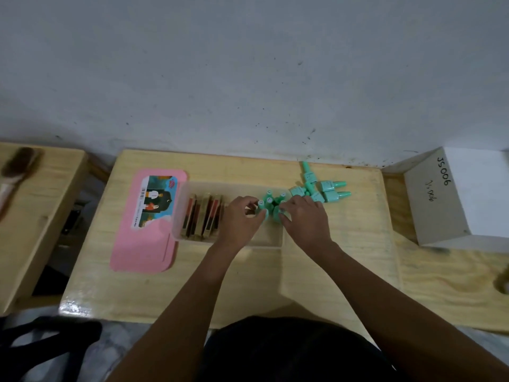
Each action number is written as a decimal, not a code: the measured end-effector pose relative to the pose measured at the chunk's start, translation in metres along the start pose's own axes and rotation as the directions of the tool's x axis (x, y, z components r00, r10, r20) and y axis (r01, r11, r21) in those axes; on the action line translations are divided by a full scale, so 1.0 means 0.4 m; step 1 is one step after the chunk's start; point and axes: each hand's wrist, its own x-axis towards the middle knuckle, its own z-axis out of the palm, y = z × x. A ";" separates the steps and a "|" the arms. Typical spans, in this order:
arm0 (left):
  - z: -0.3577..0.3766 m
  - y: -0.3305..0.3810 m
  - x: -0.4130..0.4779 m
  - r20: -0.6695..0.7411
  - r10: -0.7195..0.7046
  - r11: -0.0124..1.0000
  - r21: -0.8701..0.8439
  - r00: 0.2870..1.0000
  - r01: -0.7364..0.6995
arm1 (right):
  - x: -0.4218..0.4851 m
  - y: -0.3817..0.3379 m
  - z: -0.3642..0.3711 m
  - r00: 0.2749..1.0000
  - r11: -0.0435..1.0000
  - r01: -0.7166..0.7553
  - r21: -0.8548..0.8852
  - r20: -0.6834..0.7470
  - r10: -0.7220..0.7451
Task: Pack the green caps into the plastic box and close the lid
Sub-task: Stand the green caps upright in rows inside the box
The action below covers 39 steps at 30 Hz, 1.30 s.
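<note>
Crowding plastic box [192, 188], gold-edged packs [202, 219] perhaps hinder hands [275, 219].

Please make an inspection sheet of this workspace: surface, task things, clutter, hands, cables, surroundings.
Surface: pale wooden table, bare in front.
Job's things: clear plastic box open; green caps upright inside at its right end; loose green caps lying right of it; pink lid flat on the left.
Clutter: flat packets in the box.
Hands: left hand and right hand both on the upright caps.
Cables: nothing seen.
Surroundings: white carton, brush, grey wall.
</note>
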 end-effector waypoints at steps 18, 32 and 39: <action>0.094 -0.035 0.020 0.066 -0.034 0.989 0.146 0.997 0.024 | -0.013 0.004 0.001 0.996 0.999 -0.002 0.048 -0.086 0.006; 0.114 -0.045 0.013 -0.010 -0.034 0.989 0.142 0.999 0.035 | -0.048 0.060 -0.031 0.978 0.969 -0.098 0.228 -0.161 0.137; 0.083 -0.001 -0.004 -0.072 0.047 0.978 0.205 0.996 -0.032 | -0.091 0.168 -0.058 0.947 0.918 -0.298 0.260 -0.037 0.318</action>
